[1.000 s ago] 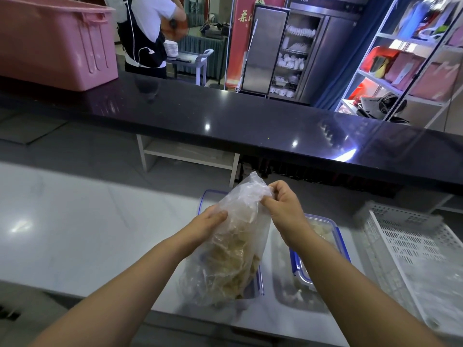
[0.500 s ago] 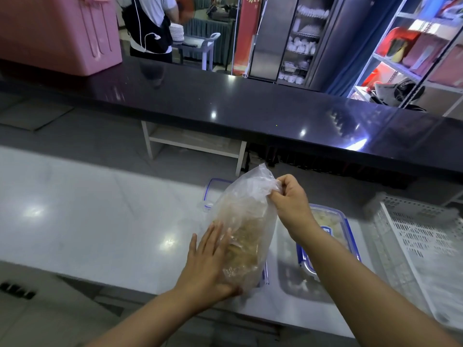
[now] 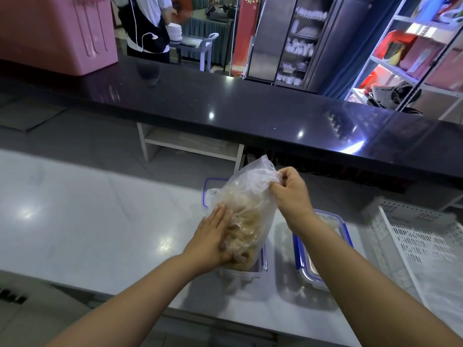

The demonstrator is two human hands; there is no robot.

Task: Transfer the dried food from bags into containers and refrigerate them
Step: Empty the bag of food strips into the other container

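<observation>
Head view: above the container (image 3: 261, 265), bag (image 3: 250, 191) is pinched by right hand (image 3: 293, 196), pressed by flat left hand (image 3: 210, 236) — so food (image 3: 246, 234) likely drops in.

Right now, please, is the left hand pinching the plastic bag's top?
No; the right hand pinches the top of the plastic bag; the left hand presses its side.

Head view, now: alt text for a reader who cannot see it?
The right hand pinches the top of a clear bag of pale dried food while the flat left hand presses its side, over a blue-rimmed container on a white counter. A second container and a white basket lie to the right.
</observation>
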